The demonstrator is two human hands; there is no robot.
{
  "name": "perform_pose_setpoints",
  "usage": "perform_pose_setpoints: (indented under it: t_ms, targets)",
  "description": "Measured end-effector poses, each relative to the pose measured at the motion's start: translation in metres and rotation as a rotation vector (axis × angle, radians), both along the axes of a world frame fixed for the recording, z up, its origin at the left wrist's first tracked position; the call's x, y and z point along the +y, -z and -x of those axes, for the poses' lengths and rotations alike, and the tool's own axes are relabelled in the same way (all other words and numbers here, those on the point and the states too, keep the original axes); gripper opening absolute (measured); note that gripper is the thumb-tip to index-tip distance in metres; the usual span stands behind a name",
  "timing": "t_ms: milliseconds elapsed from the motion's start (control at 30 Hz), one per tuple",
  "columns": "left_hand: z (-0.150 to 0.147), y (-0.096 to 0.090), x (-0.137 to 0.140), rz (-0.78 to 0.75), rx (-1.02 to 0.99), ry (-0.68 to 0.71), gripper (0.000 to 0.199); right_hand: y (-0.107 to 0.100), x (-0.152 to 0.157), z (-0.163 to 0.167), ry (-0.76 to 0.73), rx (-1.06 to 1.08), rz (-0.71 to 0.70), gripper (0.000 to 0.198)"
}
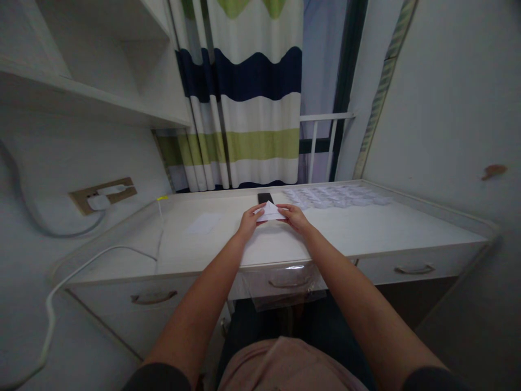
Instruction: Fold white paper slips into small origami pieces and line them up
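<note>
Between my two hands is a sheet of white folded paper (269, 211), its top edge coming to a point. My left hand (249, 220) grips the paper's left end, thumb on the near face. On the right end, my right hand (297, 218) pinches it in the same manner. The paper is held just above the white desk. Just behind it lies a black phone-like slab (265, 197), partly hidden by the paper. To the left, some flat white paper (204, 223) rests on the desk.
Rows of several small white folded pieces (337, 195) cover the desk's back right. A white cable (118, 248) runs over the left side of the desk (195, 255). Clear plastic (280, 285) hangs over the front edge at the middle drawer. A shelf (101, 103) overhangs at upper left.
</note>
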State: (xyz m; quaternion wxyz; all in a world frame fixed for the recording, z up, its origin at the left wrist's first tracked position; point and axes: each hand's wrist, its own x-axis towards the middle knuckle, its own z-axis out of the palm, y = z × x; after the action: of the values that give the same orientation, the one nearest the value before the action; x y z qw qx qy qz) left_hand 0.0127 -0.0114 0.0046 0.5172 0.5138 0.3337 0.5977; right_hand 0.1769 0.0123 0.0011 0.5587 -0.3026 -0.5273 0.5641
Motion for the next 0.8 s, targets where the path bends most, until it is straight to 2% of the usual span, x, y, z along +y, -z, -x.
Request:
perform_pose_setpoints:
  t_ms: [167,433,633,800]
  targets:
    - [0.001,0.001,0.001,-0.011,-0.002,-0.026,0.036,0.0,-0.002,0.001,0.0,-0.041,-0.023,0.03]
    - [-0.002,0.003,-0.003,-0.081,0.292,-0.065,0.021,0.009,0.002,0.001,0.169,-0.408,-0.163,0.035]
    - [0.0,0.007,0.001,-0.199,0.462,-0.105,0.018,0.006,0.0,-0.001,0.163,-0.434,-0.231,0.028]
    - [0.0,0.005,-0.001,-0.192,0.504,-0.101,0.02,0.003,-0.005,-0.001,0.153,-0.488,-0.258,0.028]
